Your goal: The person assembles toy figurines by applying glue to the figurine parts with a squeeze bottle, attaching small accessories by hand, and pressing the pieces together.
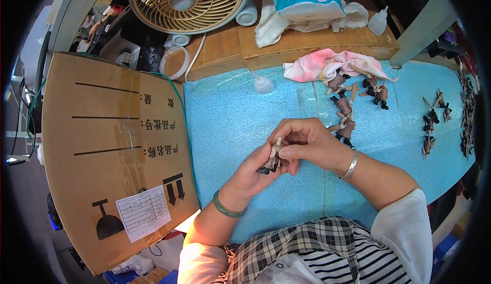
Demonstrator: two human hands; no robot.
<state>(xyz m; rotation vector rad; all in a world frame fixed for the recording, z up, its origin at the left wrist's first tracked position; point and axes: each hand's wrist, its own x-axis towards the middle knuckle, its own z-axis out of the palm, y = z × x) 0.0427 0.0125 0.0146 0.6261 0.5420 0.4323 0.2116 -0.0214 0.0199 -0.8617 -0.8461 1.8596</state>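
Near the middle of the blue work surface, both hands meet around a small figurine (pixel 273 162) with a pale upper part, brownish clothing and black feet. My left hand (pixel 252 170) is closed on its lower body, the dark feet poking out by the palm. My right hand (pixel 310 143) pinches at the pale upper end with thumb and fingers; whether it grips a separate small piece is hidden. Similar brown-and-black figurines (pixel 346 126) lie in a loose row just beyond my right hand, with another small group (pixel 429 123) farther right.
A large cardboard box (pixel 110 156) stands along the left. Behind are a fan (pixel 184 3), a tape roll (pixel 174 62), a small white squeeze bottle (pixel 263 84), a pink-and-white cloth (pixel 322 64) and a wooden ledge (pixel 317 46). Many dark figurines (pixel 467 115) line the far right edge.
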